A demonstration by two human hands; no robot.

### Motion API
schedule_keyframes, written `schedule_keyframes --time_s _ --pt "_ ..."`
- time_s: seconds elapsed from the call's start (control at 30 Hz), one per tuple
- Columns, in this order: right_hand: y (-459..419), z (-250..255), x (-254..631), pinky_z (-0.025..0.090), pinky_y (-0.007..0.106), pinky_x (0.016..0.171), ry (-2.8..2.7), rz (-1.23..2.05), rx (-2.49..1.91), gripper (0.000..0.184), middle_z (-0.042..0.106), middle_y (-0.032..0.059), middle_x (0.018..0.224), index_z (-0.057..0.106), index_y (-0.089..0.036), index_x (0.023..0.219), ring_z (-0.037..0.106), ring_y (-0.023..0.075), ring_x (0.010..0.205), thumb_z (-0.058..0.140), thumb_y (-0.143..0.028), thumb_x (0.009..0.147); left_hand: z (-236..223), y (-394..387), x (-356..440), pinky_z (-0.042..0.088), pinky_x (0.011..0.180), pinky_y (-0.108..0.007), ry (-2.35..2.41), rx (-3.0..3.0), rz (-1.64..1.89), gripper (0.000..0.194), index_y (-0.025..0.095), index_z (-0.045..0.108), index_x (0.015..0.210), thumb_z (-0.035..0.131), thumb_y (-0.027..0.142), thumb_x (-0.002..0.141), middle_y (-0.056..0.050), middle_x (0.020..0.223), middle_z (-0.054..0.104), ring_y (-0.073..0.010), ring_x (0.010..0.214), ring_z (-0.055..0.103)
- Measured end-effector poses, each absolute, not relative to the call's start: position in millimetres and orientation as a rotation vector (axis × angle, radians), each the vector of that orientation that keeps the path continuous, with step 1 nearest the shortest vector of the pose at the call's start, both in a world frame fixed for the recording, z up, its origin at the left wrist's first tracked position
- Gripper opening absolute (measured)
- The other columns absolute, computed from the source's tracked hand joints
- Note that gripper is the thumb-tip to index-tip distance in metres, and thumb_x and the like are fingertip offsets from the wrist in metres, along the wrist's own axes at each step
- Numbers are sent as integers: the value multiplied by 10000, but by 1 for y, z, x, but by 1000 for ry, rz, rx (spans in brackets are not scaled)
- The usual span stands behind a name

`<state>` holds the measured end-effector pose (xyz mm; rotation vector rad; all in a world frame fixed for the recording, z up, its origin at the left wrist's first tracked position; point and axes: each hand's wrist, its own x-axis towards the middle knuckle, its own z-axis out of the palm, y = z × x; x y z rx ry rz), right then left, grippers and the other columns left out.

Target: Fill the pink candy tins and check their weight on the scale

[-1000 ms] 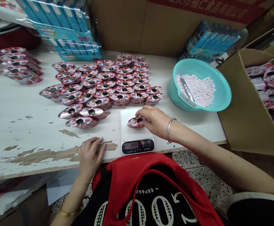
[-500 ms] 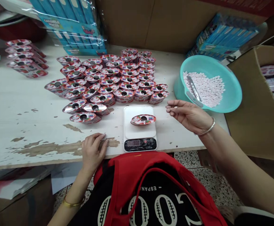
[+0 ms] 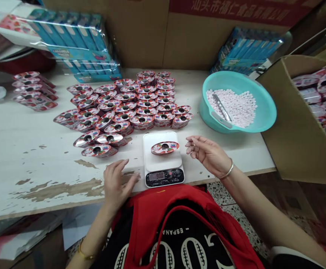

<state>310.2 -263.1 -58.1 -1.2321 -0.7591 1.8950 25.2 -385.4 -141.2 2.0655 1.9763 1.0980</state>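
A small red-and-white strawberry-print packet (image 3: 165,148) with a dark round hole in its top stands on the white kitchen scale (image 3: 163,162), whose display reads about 90.0. My right hand (image 3: 209,153) hovers just right of the scale, thumb and fingers pinched on what looks like a small white candy, mostly hidden by the fingertips. To the scale's left, my left hand (image 3: 116,183) is open, thumb and fingers apart, over the table's front edge and holding nothing. Behind the scale, several matching packets (image 3: 125,107) stand upright in close rows, holes facing up.
A turquoise basin (image 3: 267,108) holds many pale candies (image 3: 244,106) and a metal scoop (image 3: 221,108). Right of it is a cardboard box (image 3: 300,149) with more packets. Blue wrapped boxes (image 3: 75,41) stand at the back left, others (image 3: 244,50) at the back right.
My right hand has moved left from beside the basin toward the scale, still pinched. My left hand has lifted and spread its fingers, shifting toward the scale. The camera view has tilted slightly.
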Motion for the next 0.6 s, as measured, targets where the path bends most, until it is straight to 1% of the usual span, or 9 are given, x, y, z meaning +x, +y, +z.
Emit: schedule_keyframes --time_s 0.1,0.13,0.17,0.23,0.3,0.33,0.47,0.53,0.6 --pt "-280 -73 302 428 177 491 -597 1959 -1204 250 635 28 773 654 -141 909 588 88 615 728 -357 807 -128 -349 51 435 969 -406 1754 2056 1174 769 233 371 1418 743 402 766 -124 1272 580 -262 1157 552" --pt "-286 -78 298 431 175 490 -528 2002 -1188 244 630 27 762 645 -140 918 584 88 607 705 -359 830 -125 -336 58 432 975 -406 1685 2055 1157 819 231 335 1440 748 419 757 -129 1304 569 -264 1179 545" --pt "-291 -82 293 439 175 495 -454 2052 -1168 232 628 27 756 636 -139 930 583 88 605 675 -356 857 -123 -324 65 433 971 -402 1623 2062 1124 818 231 328 1443 741 423 763 -127 1311 573 -261 1183 548" --pt "-300 -88 283 455 179 505 -308 2144 -1119 220 627 36 749 622 -134 947 587 95 606 595 -350 914 -119 -305 74 444 930 -382 1516 2112 1057 659 237 403 1387 689 375 810 -100 1236 627 -239 1119 583" --pt "-305 -90 275 460 186 500 -183 2181 -1067 231 626 46 746 615 -129 938 592 105 603 529 -343 949 -112 -295 78 447 863 -362 1424 2256 997 447 250 513 1277 625 294 847 -72 1129 674 -215 1012 610" --pt "-305 -89 272 455 188 488 -134 2175 -1043 240 623 48 743 613 -127 925 590 107 594 509 -341 957 -107 -294 79 440 839 -361 1390 2361 965 376 259 555 1223 610 269 851 -67 1106 683 -210 976 610" --pt "-302 -82 264 353 180 384 27 2129 -986 303 579 25 667 602 -134 828 527 97 496 419 -317 986 -85 -294 79 396 834 -381 1357 2744 809 246 299 642 1098 608 250 859 -58 1114 685 -202 930 595" --pt "-298 -79 261 305 177 355 92 2128 -995 332 534 5 607 586 -140 780 501 94 462 372 -280 992 -80 -296 78 382 834 -369 1319 2821 756 226 316 652 1076 600 233 872 -42 1086 691 -186 931 595" --pt "-294 -76 258 291 180 350 114 2129 -1004 331 508 -3 580 575 -144 749 500 97 457 354 -231 979 -79 -298 77 373 852 -363 1286 2851 742 225 331 653 1076 616 244 872 -29 1081 693 -182 966 598"
